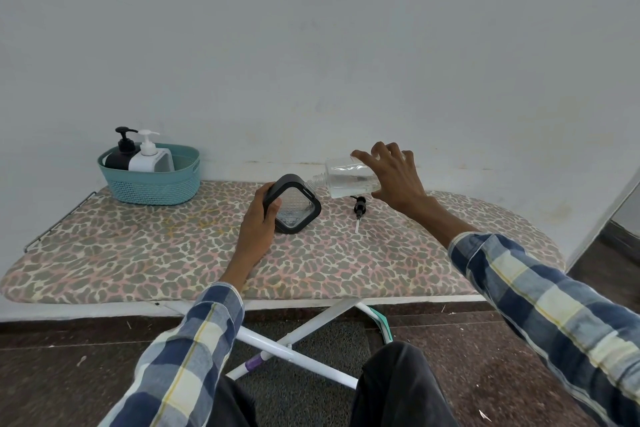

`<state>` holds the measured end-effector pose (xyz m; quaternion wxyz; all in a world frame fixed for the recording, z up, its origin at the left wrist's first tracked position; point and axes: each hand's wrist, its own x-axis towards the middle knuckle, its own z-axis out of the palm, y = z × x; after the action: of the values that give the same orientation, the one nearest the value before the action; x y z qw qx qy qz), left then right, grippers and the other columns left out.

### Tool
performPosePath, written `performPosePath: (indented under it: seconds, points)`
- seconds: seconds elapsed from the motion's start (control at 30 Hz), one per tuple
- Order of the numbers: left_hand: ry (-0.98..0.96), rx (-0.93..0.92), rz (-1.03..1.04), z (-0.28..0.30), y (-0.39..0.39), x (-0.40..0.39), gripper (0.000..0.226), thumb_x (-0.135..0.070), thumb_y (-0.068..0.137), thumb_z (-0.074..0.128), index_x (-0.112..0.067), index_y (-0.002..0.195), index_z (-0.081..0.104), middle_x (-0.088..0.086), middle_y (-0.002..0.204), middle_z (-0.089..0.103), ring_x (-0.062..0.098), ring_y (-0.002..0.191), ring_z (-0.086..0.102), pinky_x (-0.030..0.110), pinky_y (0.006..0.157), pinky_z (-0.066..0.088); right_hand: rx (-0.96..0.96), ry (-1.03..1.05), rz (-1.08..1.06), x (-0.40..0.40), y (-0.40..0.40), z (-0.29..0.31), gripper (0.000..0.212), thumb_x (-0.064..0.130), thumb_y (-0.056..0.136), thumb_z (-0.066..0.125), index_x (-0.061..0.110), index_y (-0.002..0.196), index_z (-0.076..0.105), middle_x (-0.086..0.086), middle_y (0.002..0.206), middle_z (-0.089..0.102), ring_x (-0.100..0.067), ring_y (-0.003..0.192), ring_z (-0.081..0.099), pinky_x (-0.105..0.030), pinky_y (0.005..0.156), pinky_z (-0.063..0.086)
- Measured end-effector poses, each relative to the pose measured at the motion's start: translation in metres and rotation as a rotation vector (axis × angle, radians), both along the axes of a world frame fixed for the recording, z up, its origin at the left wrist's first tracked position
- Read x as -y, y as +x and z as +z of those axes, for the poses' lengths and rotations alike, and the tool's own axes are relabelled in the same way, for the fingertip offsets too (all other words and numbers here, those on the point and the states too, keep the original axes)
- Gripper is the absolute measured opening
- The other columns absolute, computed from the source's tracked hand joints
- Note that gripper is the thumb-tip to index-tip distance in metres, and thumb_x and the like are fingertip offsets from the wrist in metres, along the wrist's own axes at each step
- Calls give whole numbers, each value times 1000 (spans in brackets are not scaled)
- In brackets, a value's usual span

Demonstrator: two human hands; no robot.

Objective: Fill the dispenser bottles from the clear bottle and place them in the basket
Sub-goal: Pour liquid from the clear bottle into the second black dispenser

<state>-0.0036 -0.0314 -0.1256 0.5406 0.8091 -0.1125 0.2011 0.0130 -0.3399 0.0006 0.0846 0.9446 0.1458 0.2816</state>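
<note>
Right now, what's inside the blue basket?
Two pump dispenser bottles stand inside the teal basket: a black one on the left and a white one beside it. Only their tops and pumps show; the basket wall hides their lower parts and the basket floor.

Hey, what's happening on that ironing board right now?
A person is refilling a dispenser. The right hand tips the clear bottle on its side, neck aimed at the black-framed dispenser bottle, which the left hand holds tilted on the ironing board. That dispenser's black pump lies loose on the board beside it. Two dispensers, one black and one white, already stand in the teal basket at the far left.
</note>
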Motion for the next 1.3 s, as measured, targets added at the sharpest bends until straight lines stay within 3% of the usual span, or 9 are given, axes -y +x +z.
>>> performPosePath:
  seconds: [0.13,0.53,0.73,1.3]
  points:
    - [-4,3,-9,0,0,0,37,-46,114,42,-39,150,42,-5,135,62,21,115,64,41,95,55,-4,4,-1,0,-1,0,104,22,64,98,39,150,42,-4,131,49,-30,121,49,-53,95,44]
    - [4,7,-6,-1,2,0,42,-45,114,43,-31,154,43,-2,134,63,22,113,64,32,86,49,-6,2,-2,0,-1,0,105,23,64,99,39,150,42,-3,131,49,-30,121,49,-53,96,44]
    - [19,5,4,-1,2,0,43,-47,114,42,-32,155,42,-3,137,62,21,116,63,37,95,53,-12,-7,-9,0,-2,2,104,21,64,98,39,150,41,-3,131,49,-30,122,49,-53,97,43]
    - [20,13,6,-1,1,0,43,-47,114,41,-33,155,41,-4,136,62,22,115,64,39,94,55,-9,-20,-14,0,-2,3,105,23,64,99,39,150,41,-3,132,49,-30,123,49,-53,97,43]
